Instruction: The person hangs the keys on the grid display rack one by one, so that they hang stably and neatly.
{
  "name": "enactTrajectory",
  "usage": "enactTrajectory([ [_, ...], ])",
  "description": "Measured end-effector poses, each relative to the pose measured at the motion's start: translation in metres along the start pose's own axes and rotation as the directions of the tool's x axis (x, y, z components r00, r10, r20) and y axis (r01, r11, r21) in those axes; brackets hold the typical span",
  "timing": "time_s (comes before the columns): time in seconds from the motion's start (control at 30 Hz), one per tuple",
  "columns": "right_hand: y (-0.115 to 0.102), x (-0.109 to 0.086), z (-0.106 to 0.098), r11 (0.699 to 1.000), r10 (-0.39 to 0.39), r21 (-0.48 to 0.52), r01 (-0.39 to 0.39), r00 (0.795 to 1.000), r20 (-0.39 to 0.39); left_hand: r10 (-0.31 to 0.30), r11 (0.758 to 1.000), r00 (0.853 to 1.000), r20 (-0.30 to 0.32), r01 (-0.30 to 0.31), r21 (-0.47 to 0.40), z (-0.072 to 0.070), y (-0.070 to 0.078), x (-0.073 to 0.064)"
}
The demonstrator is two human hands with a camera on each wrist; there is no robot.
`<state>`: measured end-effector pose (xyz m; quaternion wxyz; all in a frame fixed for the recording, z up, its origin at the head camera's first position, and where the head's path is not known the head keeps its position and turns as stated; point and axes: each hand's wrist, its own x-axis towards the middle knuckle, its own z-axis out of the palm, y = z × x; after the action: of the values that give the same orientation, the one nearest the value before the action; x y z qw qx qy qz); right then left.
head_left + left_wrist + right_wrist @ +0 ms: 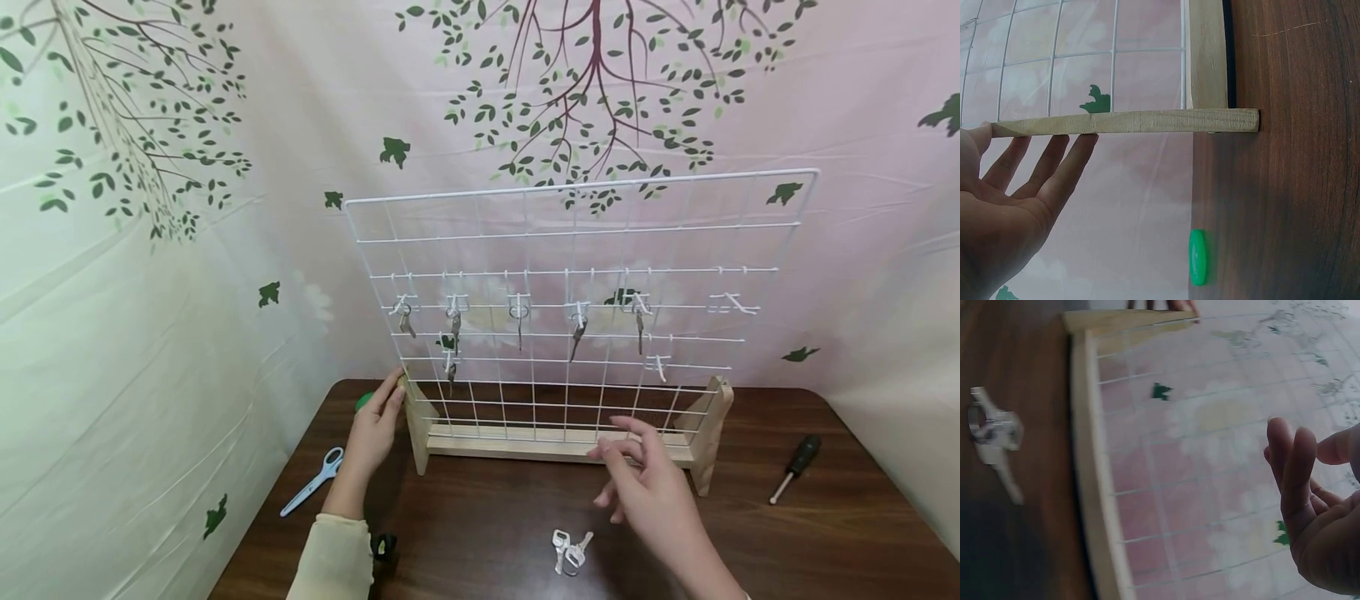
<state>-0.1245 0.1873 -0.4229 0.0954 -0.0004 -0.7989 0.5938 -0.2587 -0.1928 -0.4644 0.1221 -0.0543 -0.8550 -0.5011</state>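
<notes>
A white wire grid rack (525,190) stands on a wooden base (510,448), with several keys (578,325) hanging from its white hooks. My left hand (377,425) grips the rack's left wooden side piece (1141,122), thumb on one face and fingertips on the other. In front of the grid's lower right part, my right hand (637,483) hovers with loosely bent fingers; nothing shows between them. Below it on the table lie a pair of keys on a ring (572,552), also seen in the right wrist view as blurred keys (996,434).
Light-blue scissors (315,483) lie left of my left arm. A green round object (1198,257) sits behind the rack's left side, and a small black object (384,547) is beside my left sleeve. At right lies a screwdriver (797,467). Printed cloth (300,125) hangs behind the table.
</notes>
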Motion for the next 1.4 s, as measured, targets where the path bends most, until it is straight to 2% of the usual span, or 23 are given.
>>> enactTrajectory([
  [0.17,0.026,0.001,0.004,0.989,0.075,-0.136,-0.063,0.993,0.090,0.001,1.000,1.000,0.003,0.000,-0.011,0.001,0.000,0.001],
  [0.23,0.039,0.003,0.004,0.979,0.054,-0.203,-0.025,0.989,0.140,-0.001,1.000,1.000,0.003,0.001,-0.015,0.001,0.000,0.001],
  [0.3,0.054,0.005,0.004,0.967,-0.007,-0.248,0.063,0.975,0.222,-0.002,1.000,1.000,0.002,0.002,-0.015,0.001,0.000,0.001],
  [0.37,0.068,0.006,0.004,0.950,-0.079,-0.263,0.167,0.946,0.314,-0.005,1.000,1.000,0.002,0.005,-0.014,0.001,0.000,0.001],
  [0.43,0.080,0.008,0.004,0.935,-0.130,-0.255,0.246,0.908,0.398,-0.007,1.000,1.000,0.003,0.007,-0.011,0.001,0.001,0.001],
  [0.5,0.090,0.011,0.004,0.936,-0.135,-0.230,0.266,0.875,0.464,-0.006,1.000,1.000,0.006,0.007,-0.013,0.001,0.002,0.001],
  [0.63,0.100,0.014,0.005,0.941,-0.108,-0.213,0.262,0.830,0.547,-0.005,1.000,1.000,0.007,0.005,-0.020,0.002,0.002,0.002],
  [0.73,0.104,0.015,0.007,0.934,-0.097,-0.228,0.276,0.808,0.581,-0.004,1.000,1.000,0.003,0.004,-0.016,0.002,0.003,0.002],
  [0.9,0.107,0.013,0.009,0.901,-0.138,-0.257,0.350,0.791,0.596,-0.002,1.000,1.000,-0.003,0.002,-0.016,0.001,0.004,0.003],
  [0.97,0.107,0.012,0.009,0.897,-0.150,-0.248,0.367,0.779,0.609,-0.001,1.000,1.000,-0.004,0.000,-0.017,0.001,0.004,0.003],
  [1.13,0.103,0.009,0.009,0.892,-0.099,-0.278,0.357,0.753,0.650,0.001,1.000,1.000,-0.006,-0.001,-0.016,0.001,0.003,0.003],
  [1.27,0.101,0.005,0.011,0.856,-0.056,-0.356,0.375,0.752,0.657,0.003,1.000,1.000,-0.004,-0.003,-0.014,0.001,0.002,0.003],
  [1.4,0.099,0.002,0.014,0.825,-0.061,-0.395,0.404,0.759,0.649,0.000,1.000,1.000,-0.003,0.000,-0.010,0.001,0.002,0.001],
])
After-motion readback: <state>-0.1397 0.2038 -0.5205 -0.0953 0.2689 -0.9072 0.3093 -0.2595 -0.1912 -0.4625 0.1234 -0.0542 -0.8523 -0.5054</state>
